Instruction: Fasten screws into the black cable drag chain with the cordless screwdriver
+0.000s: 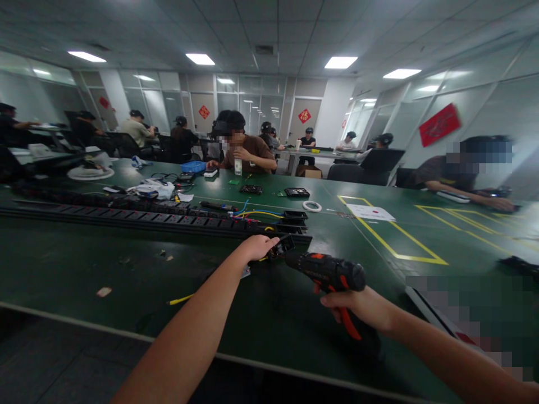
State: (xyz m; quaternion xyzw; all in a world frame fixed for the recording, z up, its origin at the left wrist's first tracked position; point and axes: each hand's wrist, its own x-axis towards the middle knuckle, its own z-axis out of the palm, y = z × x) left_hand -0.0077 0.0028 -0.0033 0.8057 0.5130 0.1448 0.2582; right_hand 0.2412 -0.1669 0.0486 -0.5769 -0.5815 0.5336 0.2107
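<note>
My right hand (357, 303) is wrapped round the handle of a black and orange cordless drill (326, 269). The drill points left, its nose close to a small black rectangular part (283, 247). Fingers of my left hand (259, 248) are closed on that part at its left side; whether the bit touches it I cannot tell. Just behind my left hand lies a long black power strip (168, 220) with a row of sockets. Blue and yellow wires (263, 212) run at its right end to black end pieces (295, 216).
A yellow cable (181, 300) lies near the front edge. Farther back are a white tape roll (312, 206), circuit boards (297, 192), a blue basket (193, 166) and plastic bags (155, 189). A paper sheet (370, 212) lies by yellow tape lines. Co-workers sit across the table and beyond.
</note>
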